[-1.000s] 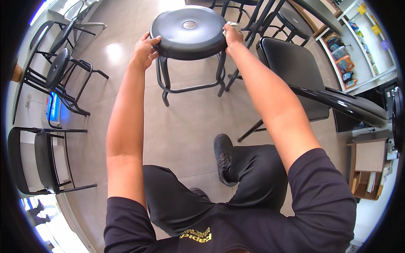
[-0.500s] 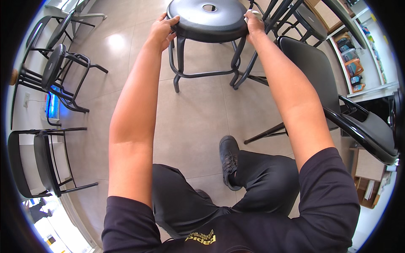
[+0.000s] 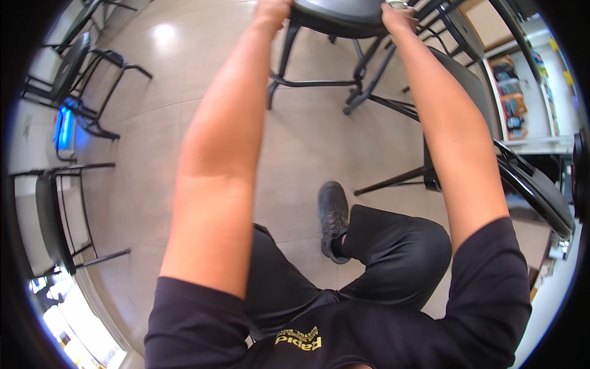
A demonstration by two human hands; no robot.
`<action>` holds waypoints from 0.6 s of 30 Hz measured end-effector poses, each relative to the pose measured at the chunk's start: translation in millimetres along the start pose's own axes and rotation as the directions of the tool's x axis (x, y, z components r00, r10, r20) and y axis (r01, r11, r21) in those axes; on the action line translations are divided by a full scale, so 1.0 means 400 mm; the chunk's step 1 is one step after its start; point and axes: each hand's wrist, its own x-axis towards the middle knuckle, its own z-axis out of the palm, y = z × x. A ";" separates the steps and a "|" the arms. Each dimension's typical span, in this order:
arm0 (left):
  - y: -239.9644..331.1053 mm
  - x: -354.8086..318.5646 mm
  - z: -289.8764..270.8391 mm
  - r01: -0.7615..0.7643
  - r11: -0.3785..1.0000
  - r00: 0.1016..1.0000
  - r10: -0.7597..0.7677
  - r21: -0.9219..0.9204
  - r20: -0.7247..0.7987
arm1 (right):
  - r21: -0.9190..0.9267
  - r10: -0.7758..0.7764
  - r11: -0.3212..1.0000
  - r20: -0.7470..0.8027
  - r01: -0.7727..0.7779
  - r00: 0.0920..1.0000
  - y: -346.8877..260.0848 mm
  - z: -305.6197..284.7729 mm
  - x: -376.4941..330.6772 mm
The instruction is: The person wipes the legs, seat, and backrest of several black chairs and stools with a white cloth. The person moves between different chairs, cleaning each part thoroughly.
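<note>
**Stool held at arm's length among crowded furniture**

A round black stool [image 3: 337, 15] is seen at the far edge of the scene, its padded seat gripped on both sides. The left hand [image 3: 270, 11] is closed on the seat's left rim and the right hand [image 3: 398, 13] on its right rim; the fingertips themselves are cut off by the picture's edge. Whether the stool's feet rest on the tiled floor [image 3: 184, 117] cannot be told.

A snag is judged possible: the stool's legs stand close to the dark crossed legs of a frame [image 3: 381, 80] just to the right, and a black folding chair [image 3: 485, 141] lies near the right forearm. A slip of either grip could be caused by the outstretched reach. A black shoe [image 3: 334, 218] is planted near, below the stool. More black chairs [image 3: 80, 74] stand well apart at the left.
</note>
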 end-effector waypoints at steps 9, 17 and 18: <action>-0.009 -0.286 -0.254 0.049 0.980 0.959 -0.100 0.192 0.266 | 0.565 -0.492 0.800 0.422 0.204 0.761 -0.152 -0.251 -0.188; -0.158 -0.720 -0.871 0.287 0.940 0.958 -0.276 0.185 -0.081 | 0.692 -0.666 0.644 0.717 -0.327 0.205 -0.510 -0.440 -0.466; -0.181 -0.782 -0.904 0.318 0.939 0.945 -0.303 0.131 -0.124 | 0.692 -0.687 0.644 0.711 -0.326 0.150 -0.543 -0.455 -0.496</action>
